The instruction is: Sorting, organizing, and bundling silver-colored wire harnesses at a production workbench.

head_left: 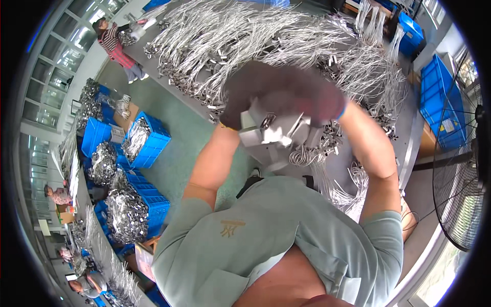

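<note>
Both my hands wear dark gloves and are raised close together in front of my chest, over the near edge of a grey table. My left hand (239, 96) and my right hand (318, 100) are curled around a bunch of silver metal pieces (276, 134). The pieces look like small box-shaped brackets or connector ends; motion blurs them, and most fingertips are hidden. Just beyond my hands spreads a large heap of silvery wires with metal ends (245, 36). Beside my right forearm lie looped wires (307, 154) with similar metal ends.
Blue crates (147, 143) packed with metal-ended wires stand on the green floor (186, 135) to the left. A person in a striped top (113, 45) works at the table's far left; others sit at left benches. A black fan (460, 153) and blue bins (440, 97) are at right.
</note>
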The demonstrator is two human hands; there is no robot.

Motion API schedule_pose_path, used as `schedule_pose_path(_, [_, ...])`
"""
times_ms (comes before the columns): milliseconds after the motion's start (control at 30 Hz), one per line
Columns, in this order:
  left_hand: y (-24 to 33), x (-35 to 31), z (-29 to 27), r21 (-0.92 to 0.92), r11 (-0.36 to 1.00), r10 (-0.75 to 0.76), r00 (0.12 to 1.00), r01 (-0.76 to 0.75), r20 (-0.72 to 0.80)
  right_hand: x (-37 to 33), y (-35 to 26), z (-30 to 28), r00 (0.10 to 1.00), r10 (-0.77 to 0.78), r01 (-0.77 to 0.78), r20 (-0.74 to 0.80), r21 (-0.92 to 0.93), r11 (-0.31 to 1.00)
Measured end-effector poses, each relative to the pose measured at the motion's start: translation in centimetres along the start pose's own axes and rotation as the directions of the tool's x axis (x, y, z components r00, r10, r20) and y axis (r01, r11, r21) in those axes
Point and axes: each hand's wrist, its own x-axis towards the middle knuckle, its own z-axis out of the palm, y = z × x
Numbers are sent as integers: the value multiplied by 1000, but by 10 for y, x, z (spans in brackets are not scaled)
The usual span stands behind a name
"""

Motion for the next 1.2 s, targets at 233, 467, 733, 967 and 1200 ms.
schedule_pose_path(233, [32,4,-25,-132,979,-187,936,154,-297,-25,-45,31,963,213,-176,-162,217,960])
schedule_pose_path(467, [34,-5,0,-526,850,-141,973,25,-182,-4,-10,25,645,753,-758,127,-13,652])
schedule_pose_path(733, [47,-8,-17,-660,724,-135,980,198,146,-24,-14,44,765,552,-500,-331,234,834])
schedule_pose_path(967, [46,-29,-24,-560,479,-498,735,676,461,-35,-12,5,581,810,-753,-84,322,574])
schedule_pose_path(1200, [32,-27,-57,-472,503,-706,659,724,259,-55,16,-77,919,334,-384,-209,-662,643])
